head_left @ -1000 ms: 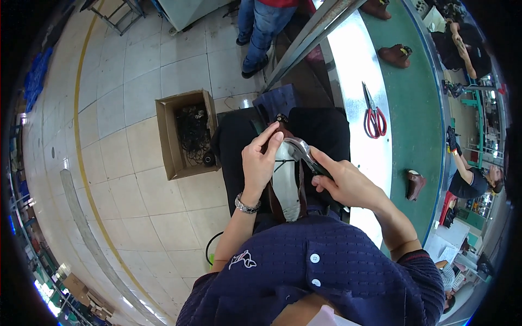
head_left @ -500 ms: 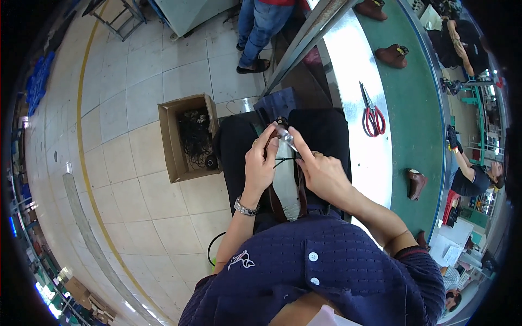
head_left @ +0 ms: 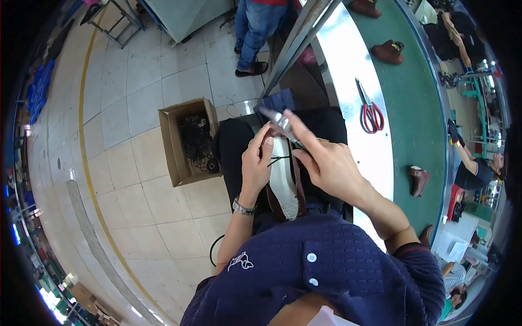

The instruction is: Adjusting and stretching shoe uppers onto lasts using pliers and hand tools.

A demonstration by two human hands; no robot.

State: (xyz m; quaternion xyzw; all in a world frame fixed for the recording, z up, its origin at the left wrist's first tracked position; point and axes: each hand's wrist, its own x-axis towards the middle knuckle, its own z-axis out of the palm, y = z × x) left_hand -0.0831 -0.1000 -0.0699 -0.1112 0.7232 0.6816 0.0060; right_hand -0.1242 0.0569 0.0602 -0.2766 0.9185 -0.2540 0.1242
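Shoe (head_left: 284, 187), brown with a pale underside, lies underside up on the person's lap. Its long axis runs lengthwise between the thighs, from the near end at the shirt hem to the far end at the fingers.

Left to right:

A cardboard box (head_left: 170, 146) stands on the floor beside the left thigh. It contains dark tangled material (head_left: 194, 136).

The left hand (head_left: 255, 165) is at the shoe's left edge, toward the far end. Its fingers are closed narrowly on that edge, thumb toward the underside. This is the nearer hand, in direct contact.

A thin black cord (head_left: 279, 158) crosses the underside, just nearer the body than the left fingertips.

A metal tool (head_left: 281, 120), blurred, lies across the far end and partly hides it. Its head is just beside the left fingertips; contact with the shoe cannot be told.

The right hand (head_left: 333, 165) is at the shoe's right side. Its fingers are wrapped around the tool, forefinger extended along it.

A slanted metal post (head_left: 304, 38) rises beyond the lap, clear of both hands.

On the metal-topped desk (head_left: 375, 182), red-handled scissors (head_left: 371, 111) lie near the right edge. Beyond that edge, a green surface (head_left: 399, 117) carries brown boots (head_left: 388, 52).
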